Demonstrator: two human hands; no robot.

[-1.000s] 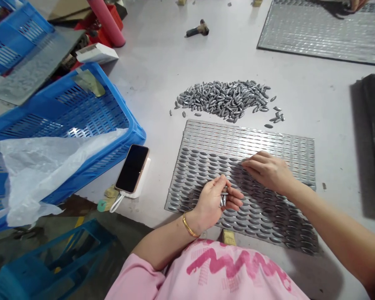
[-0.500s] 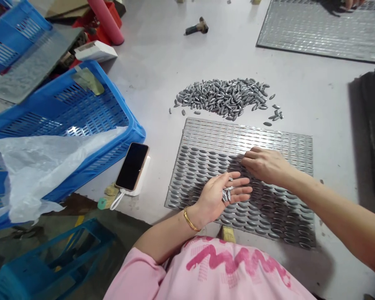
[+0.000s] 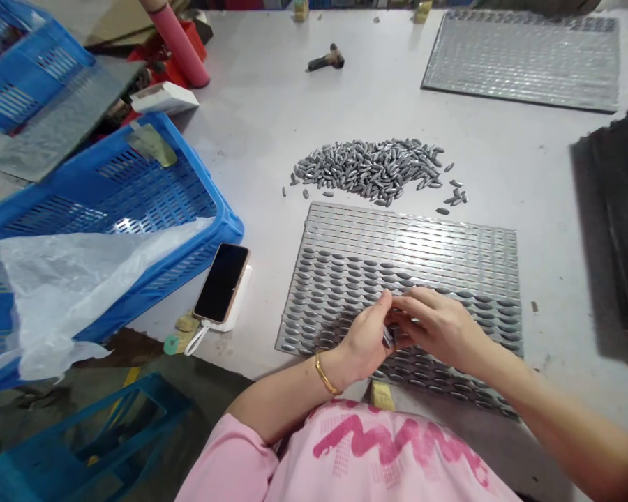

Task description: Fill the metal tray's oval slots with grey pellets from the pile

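Grey grid plate (image 3: 398, 226): lower centre of the frame, partly filled
Left hand (image 3: 363, 343): grip cupped around spindle-shaped pieces (image 3: 388, 339)
Right hand (image 3: 439, 324): fingers at left palm, grip unclear
Loose pile (image 3: 371, 169): upper centre
Smartphone (image 3: 222, 282): left of centre

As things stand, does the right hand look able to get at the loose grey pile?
Probably yes: the right hand is at the left hand, but only the low, flat tray lies between it and the loose grey pile, with nothing tall blocking the way.
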